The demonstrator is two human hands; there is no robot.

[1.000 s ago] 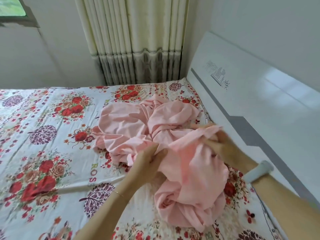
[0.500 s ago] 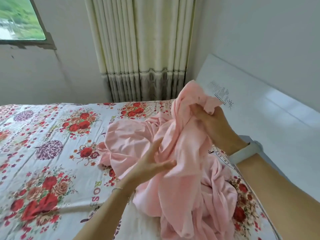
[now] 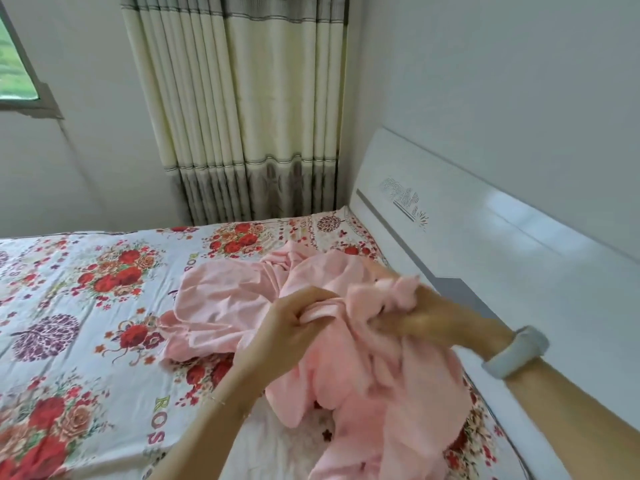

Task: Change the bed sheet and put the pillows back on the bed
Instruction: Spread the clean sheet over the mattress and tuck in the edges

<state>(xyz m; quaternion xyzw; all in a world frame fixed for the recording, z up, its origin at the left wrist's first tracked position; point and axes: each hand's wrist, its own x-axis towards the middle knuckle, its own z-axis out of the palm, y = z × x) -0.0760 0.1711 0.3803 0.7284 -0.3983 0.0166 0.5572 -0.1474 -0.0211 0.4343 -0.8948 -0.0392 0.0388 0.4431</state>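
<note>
A crumpled pink sheet [image 3: 225,306] lies bunched on the bed near the headboard. Under it the floral sheet [image 3: 86,289], white with red roses and purple trees, covers the mattress. My left hand [image 3: 294,317] pinches a fold of the pink sheet at its middle. My right hand [image 3: 426,317], with a pale wristband, grips a bunch of the same pink cloth just to the right, close to the headboard. Part of the pink cloth hangs down toward me, blurred. No pillows are in view.
A glossy white headboard [image 3: 502,244] runs along the right side of the bed. Cream and grey curtains [image 3: 249,109] hang in the far corner. A window [image 3: 17,71] sits in the left wall.
My right hand has come down from in front of the headboard with the pink cloth. My left hand, open half a second ago, now pinches a fold. The view has tilted upward.
</note>
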